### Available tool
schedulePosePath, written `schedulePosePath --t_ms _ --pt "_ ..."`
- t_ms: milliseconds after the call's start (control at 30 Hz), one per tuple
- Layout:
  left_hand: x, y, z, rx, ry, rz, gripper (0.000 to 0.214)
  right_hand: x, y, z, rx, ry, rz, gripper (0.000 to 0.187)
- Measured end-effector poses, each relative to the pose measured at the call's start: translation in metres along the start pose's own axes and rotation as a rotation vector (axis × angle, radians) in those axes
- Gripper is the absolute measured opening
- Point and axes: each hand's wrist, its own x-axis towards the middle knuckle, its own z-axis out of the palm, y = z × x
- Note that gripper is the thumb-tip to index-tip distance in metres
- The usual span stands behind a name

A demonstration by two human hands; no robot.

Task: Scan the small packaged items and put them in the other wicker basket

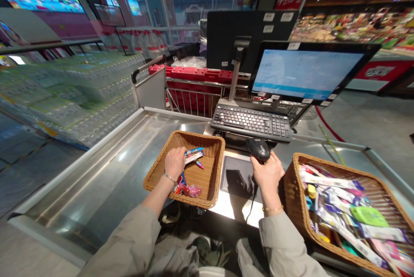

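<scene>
Reaches out of 2 grey sleeves over the steel counter point(129, 156). Curls the left hand point(175, 163) around a few slim sweet packets point(194, 154) inside the left wicker basket point(216, 169), knuckles up, packet ends poking out toward the far wall. Shares that basket with only a small cluster of red and pink sweets point(190, 190) at the near rim; bare weave elsewhere. Wraps the right hand point(267, 172) around a black barcode scanner point(258, 149), nose pointed away, cord hanging past the wrist, just above the dark scan plate point(237, 173) set in the counter between the 2 baskets. To the right, in the right wicker basket point(291, 195), a deep heap of wrapped packets point(343, 212), close to brimming.

Looks early in the work, judging by the piles: a handful lying on the left, by far the larger share on the right. Cannot tell whether the gripped packets are going down or coming up.

Beyond the scanner, a grey keyboard point(252, 121), then a lit monitor point(307, 72), and behind those a shopping trolley point(194, 91) with red crates.
</scene>
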Motion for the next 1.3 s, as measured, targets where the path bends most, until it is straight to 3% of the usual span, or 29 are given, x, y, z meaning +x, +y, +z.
schedulePosePath --t_ms 267,367,433,667,933,1067,1200,1300 --pt "0.005 0.016 -0.008 -0.197 0.288 0.233 0.021 -0.002 0.005 -0.007 -0.002 0.040 -0.027 0.036" --pt "0.007 0.025 -0.011 -0.238 0.345 0.277 0.020 -0.002 0.009 -0.010 0.002 0.055 -0.039 0.037" --pt "0.009 0.032 -0.014 -0.246 0.317 0.258 0.019 -0.002 0.012 -0.012 -0.001 0.063 -0.038 0.039" --pt "0.018 0.048 -0.018 -0.281 0.024 0.047 0.021 -0.003 0.013 -0.020 -0.017 0.079 -0.019 0.035" --pt "0.029 0.024 0.021 -0.363 -0.286 -0.093 0.025 0.001 0.013 -0.025 -0.014 0.089 -0.004 0.031" --pt "0.027 0.017 0.041 -0.464 -0.272 -0.133 0.039 0.003 0.014 -0.024 -0.016 0.090 -0.029 0.030" --pt "0.029 0.020 0.053 -0.821 -0.102 -0.164 0.042 0.005 0.014 -0.023 -0.004 0.091 -0.034 0.028" --pt "0.034 0.023 0.051 -0.898 -0.045 -0.186 0.045 0.006 0.015 -0.023 0.004 0.098 -0.039 0.028"
